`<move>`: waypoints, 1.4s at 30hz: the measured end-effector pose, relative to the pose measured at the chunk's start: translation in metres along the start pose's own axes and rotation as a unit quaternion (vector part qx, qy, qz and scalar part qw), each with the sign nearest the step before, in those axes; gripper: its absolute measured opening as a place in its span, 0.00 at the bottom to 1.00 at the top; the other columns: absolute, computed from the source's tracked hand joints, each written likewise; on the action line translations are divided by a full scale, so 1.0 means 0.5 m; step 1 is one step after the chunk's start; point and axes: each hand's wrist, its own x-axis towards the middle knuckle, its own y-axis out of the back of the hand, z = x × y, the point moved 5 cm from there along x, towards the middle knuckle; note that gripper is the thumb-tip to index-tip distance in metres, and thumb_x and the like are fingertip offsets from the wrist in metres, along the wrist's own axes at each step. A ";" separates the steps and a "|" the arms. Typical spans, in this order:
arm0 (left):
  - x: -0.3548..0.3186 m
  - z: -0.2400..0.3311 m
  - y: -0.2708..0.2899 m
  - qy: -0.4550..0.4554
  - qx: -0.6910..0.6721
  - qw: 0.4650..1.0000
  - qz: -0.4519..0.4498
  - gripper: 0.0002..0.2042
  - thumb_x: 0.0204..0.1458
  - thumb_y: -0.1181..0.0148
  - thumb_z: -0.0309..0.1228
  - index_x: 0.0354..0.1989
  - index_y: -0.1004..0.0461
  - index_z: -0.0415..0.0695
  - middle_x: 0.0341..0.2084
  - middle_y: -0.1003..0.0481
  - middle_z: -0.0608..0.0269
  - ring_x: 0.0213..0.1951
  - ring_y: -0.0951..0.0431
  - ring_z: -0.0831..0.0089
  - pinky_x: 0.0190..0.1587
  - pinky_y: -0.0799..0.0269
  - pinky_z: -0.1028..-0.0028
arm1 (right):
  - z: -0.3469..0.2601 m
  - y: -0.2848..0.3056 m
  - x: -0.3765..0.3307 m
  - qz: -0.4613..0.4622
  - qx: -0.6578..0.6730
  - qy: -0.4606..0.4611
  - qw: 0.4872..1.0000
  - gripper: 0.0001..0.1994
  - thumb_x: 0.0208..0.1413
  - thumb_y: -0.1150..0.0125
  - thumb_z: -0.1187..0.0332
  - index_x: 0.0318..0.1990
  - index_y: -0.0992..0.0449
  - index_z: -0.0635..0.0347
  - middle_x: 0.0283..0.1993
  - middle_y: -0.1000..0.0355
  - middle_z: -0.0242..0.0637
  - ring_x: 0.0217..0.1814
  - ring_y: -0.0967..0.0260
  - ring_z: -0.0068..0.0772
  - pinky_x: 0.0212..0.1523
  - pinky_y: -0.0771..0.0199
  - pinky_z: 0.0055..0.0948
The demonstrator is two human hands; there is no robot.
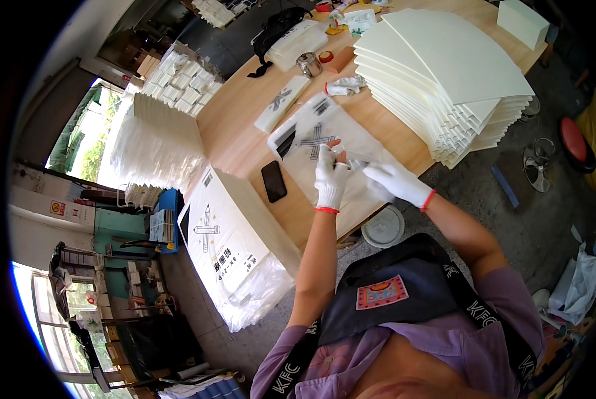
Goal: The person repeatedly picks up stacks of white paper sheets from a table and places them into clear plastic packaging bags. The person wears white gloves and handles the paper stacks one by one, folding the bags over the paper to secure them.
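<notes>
My left hand (330,179), in a white knit glove with a red cuff and bare fingertips, is raised over a clear plastic bag (368,143). Its fingertips look apart, with nothing plainly between them. My right hand (399,185), gloved the same way, stretches its fingers toward the left one; its edge is slightly blurred. The bag lies flat on the table, printed with crossed pencils and a dark corner patch, and appears to hold white sheets. To the left stands a thick bagged paper stack (238,233) with the same print. Between them lies a black phone (274,181).
A tall fanned stack of white sheets (444,73) stands on the wooden table (228,136) at right. Farther back are a smaller printed pack (281,103), a spare glove (344,86) and a metal mug (308,64). A white-lidded bucket (382,226) sits below the near edge.
</notes>
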 end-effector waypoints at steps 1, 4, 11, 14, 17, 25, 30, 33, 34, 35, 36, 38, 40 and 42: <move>-0.005 0.017 -0.008 -0.018 0.018 1.000 0.000 0.11 0.55 0.46 0.22 0.47 0.31 0.42 0.16 0.36 0.73 0.20 0.38 0.84 0.25 0.40 0.79 | -0.045 -0.005 0.008 0.043 0.062 0.096 0.992 0.20 0.60 0.55 0.55 0.46 0.27 0.63 0.45 0.27 0.50 0.49 0.28 0.45 0.49 0.31 0.36; -0.025 0.099 0.001 -0.066 0.117 0.991 0.015 0.10 0.56 0.47 0.23 0.46 0.31 0.42 0.16 0.36 0.72 0.20 0.38 0.84 0.25 0.40 0.79 | -0.093 -0.056 0.081 0.071 -0.176 0.124 0.974 0.11 0.59 0.52 0.62 0.40 0.27 0.59 0.40 0.26 0.43 0.44 0.27 0.36 0.44 0.30 0.35; -0.060 0.176 0.053 -0.032 0.162 0.984 0.070 0.14 0.52 0.41 0.28 0.47 0.31 0.45 0.20 0.27 0.62 0.24 0.26 0.71 0.29 0.31 0.71 | 0.010 -0.141 0.116 -0.057 -0.326 0.225 0.916 0.19 0.58 0.49 0.57 0.55 0.29 0.51 0.54 0.30 0.42 0.59 0.36 0.42 0.61 0.39 0.37; -0.078 0.190 0.067 -0.040 0.403 0.910 0.084 0.31 0.38 0.29 0.43 0.54 0.32 0.51 0.34 0.25 0.58 0.38 0.25 0.59 0.41 0.30 0.60 | -0.088 0.005 -0.002 -0.041 -0.292 0.225 0.929 0.15 0.57 0.48 0.57 0.48 0.26 0.50 0.47 0.27 0.40 0.52 0.31 0.41 0.55 0.34 0.37; -0.094 0.209 0.090 -0.070 0.457 0.878 0.129 0.37 0.34 0.26 0.43 0.57 0.33 0.50 0.50 0.33 0.54 0.52 0.35 0.52 0.52 0.36 0.56 | -0.227 0.201 -0.154 0.213 -0.220 0.387 0.870 0.06 0.54 0.43 0.65 0.37 0.25 0.53 0.35 0.26 0.36 0.38 0.28 0.39 0.41 0.29 0.36; -0.063 0.262 -0.037 -0.162 0.063 0.984 0.030 0.22 0.50 0.37 0.31 0.54 0.32 0.41 0.46 0.28 0.54 0.47 0.29 0.65 0.50 0.34 0.71 | -0.143 0.433 -0.144 0.308 -0.554 0.079 0.769 0.13 0.55 0.46 0.56 0.41 0.27 0.53 0.41 0.28 0.36 0.46 0.31 0.39 0.45 0.29 0.38; -0.031 0.281 -0.202 -0.019 -0.229 0.949 -0.215 0.25 0.59 0.45 0.38 0.59 0.39 0.37 0.48 0.28 0.56 0.38 0.28 0.76 0.41 0.31 0.77 | -0.163 0.478 -0.126 0.299 -0.591 0.140 0.736 0.10 0.54 0.48 0.57 0.38 0.26 0.48 0.37 0.27 0.33 0.39 0.28 0.36 0.39 0.29 0.33; 0.001 0.266 -0.269 0.164 -0.460 0.811 -0.321 0.30 0.60 0.54 0.49 0.62 0.46 0.38 0.49 0.28 0.52 0.37 0.26 0.70 0.42 0.28 0.68 | -0.243 0.409 -0.183 0.353 -0.571 0.350 0.654 0.08 0.49 0.45 0.58 0.34 0.26 0.46 0.30 0.30 0.31 0.32 0.30 0.35 0.34 0.30 0.34; 0.009 0.263 -0.281 0.225 -0.553 0.723 -0.347 0.30 0.60 0.56 0.51 0.61 0.45 0.39 0.49 0.28 0.52 0.37 0.25 0.68 0.43 0.27 0.66 | -0.256 0.366 -0.196 0.324 -0.579 0.323 0.675 0.08 0.48 0.44 0.58 0.34 0.26 0.47 0.28 0.32 0.31 0.30 0.31 0.34 0.33 0.30 0.34; 0.008 0.295 -0.276 0.288 -0.535 0.743 -0.282 0.28 0.59 0.56 0.51 0.56 0.40 0.39 0.48 0.29 0.52 0.39 0.24 0.63 0.45 0.27 0.62 | -0.265 0.315 -0.212 0.293 -0.581 0.299 0.698 0.08 0.46 0.43 0.59 0.33 0.27 0.47 0.26 0.34 0.31 0.29 0.32 0.34 0.32 0.31 0.35; 0.022 0.281 -0.277 0.244 -0.513 0.786 -0.242 0.24 0.57 0.52 0.46 0.53 0.36 0.38 0.48 0.29 0.51 0.42 0.24 0.61 0.44 0.26 0.60 | -0.285 0.265 -0.242 0.215 -0.601 0.287 0.714 0.11 0.48 0.41 0.56 0.37 0.25 0.48 0.29 0.31 0.31 0.31 0.30 0.35 0.33 0.30 0.36; 0.024 0.204 -0.238 0.187 -0.271 0.914 -0.237 0.20 0.57 0.52 0.41 0.50 0.32 0.37 0.44 0.27 0.51 0.42 0.24 0.60 0.41 0.24 0.61 | -0.266 0.260 -0.285 0.265 -0.397 0.358 0.803 0.18 0.50 0.41 0.50 0.44 0.25 0.49 0.33 0.28 0.35 0.34 0.28 0.38 0.34 0.29 0.37; -0.008 0.232 -0.163 0.207 -0.279 0.904 -0.250 0.17 0.56 0.51 0.35 0.49 0.31 0.35 0.41 0.25 0.52 0.40 0.23 0.63 0.39 0.24 0.64 | -0.232 0.341 -0.340 0.413 -0.435 0.270 0.753 0.21 0.50 0.41 0.47 0.44 0.25 0.52 0.28 0.28 0.36 0.30 0.27 0.39 0.30 0.28 0.37; -0.012 0.229 -0.075 0.196 -0.254 0.910 -0.263 0.15 0.55 0.50 0.31 0.48 0.30 0.34 0.37 0.24 0.54 0.37 0.22 0.66 0.36 0.24 0.67 | -0.188 0.410 -0.365 0.447 -0.373 0.040 0.812 0.25 0.53 0.42 0.49 0.51 0.28 0.56 0.28 0.27 0.37 0.27 0.28 0.43 0.29 0.28 0.39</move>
